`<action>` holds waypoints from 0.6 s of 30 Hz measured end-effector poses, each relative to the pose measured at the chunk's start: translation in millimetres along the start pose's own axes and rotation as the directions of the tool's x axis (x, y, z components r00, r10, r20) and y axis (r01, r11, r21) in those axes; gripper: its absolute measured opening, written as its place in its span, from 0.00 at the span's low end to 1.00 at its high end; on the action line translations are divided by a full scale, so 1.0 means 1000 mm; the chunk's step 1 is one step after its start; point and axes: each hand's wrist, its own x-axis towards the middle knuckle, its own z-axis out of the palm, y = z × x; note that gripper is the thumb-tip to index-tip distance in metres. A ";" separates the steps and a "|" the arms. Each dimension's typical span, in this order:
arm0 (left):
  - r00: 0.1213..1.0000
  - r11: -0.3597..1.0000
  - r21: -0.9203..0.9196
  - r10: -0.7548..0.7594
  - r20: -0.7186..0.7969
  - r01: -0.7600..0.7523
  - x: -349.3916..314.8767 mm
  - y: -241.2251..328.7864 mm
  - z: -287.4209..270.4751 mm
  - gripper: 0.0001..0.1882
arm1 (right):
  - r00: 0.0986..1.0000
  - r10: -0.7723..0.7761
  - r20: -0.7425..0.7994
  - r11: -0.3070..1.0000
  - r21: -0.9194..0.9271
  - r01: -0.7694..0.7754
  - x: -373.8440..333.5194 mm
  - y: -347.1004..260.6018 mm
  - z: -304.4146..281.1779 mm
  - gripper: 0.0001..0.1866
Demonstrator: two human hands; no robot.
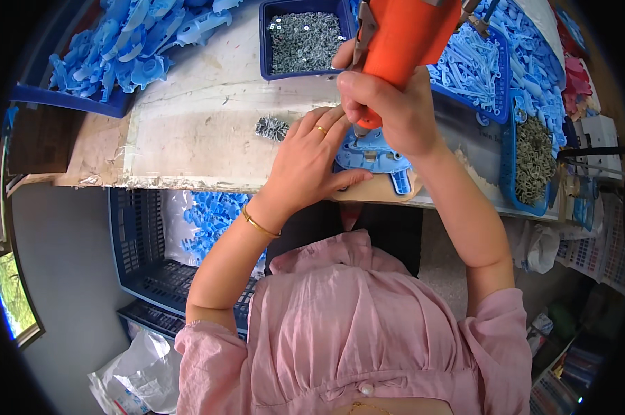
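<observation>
A hollow light-blue plastic shell [378, 160] lies on the bench in front of me, with small metal pieces inside it. Around its left end is my left hand [311, 155], thumb along the near edge and fingers stretched past the far side, holding it in place. My right hand [402, 111] is wrapped around an orange power screwdriver [409, 41], pointing down. The tool's tip meets the shell near its far left part, close to my left index finger. Beside my left knuckles sits a small heap of screws [271, 128].
A blue bin of small metal parts [305, 41] stands ahead. Blue shells [129, 48] pile up at far left. Rightward are a basket of blue levers [468, 69] and a tray of metal clips [534, 162]. Below the bench's left edge is a dark crate [136, 252] with blue pieces.
</observation>
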 end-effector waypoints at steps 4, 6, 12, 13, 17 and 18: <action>1.000 1.000 0.019 0.008 -0.030 -0.008 -0.001 0.000 0.004 0.45 | 1.000 -0.001 -0.016 1.000 0.026 0.002 0.000 0.007 0.000 0.13; 1.000 1.000 0.001 -0.006 -0.018 0.006 -0.002 0.000 0.005 0.45 | 1.000 0.012 -0.026 1.000 0.020 -0.012 -0.001 0.009 -0.001 0.13; 0.999 1.000 0.019 -0.011 -0.030 0.011 -0.002 0.000 0.006 0.44 | 0.999 0.007 -0.052 1.000 0.029 -0.006 -0.001 0.011 -0.001 0.13; 0.999 1.000 0.018 -0.012 -0.030 0.012 -0.002 0.000 0.006 0.44 | 0.999 0.009 -0.051 1.000 0.028 -0.007 0.000 0.011 0.000 0.13; 0.999 1.000 0.007 -0.003 -0.041 0.003 -0.002 -0.001 0.008 0.43 | 0.999 0.001 -0.052 0.999 0.038 0.001 0.000 0.011 0.000 0.13; 0.999 1.000 0.003 -0.002 -0.047 0.002 -0.002 -0.001 0.008 0.43 | 0.999 -0.002 -0.043 0.999 0.038 0.003 0.000 0.012 -0.001 0.13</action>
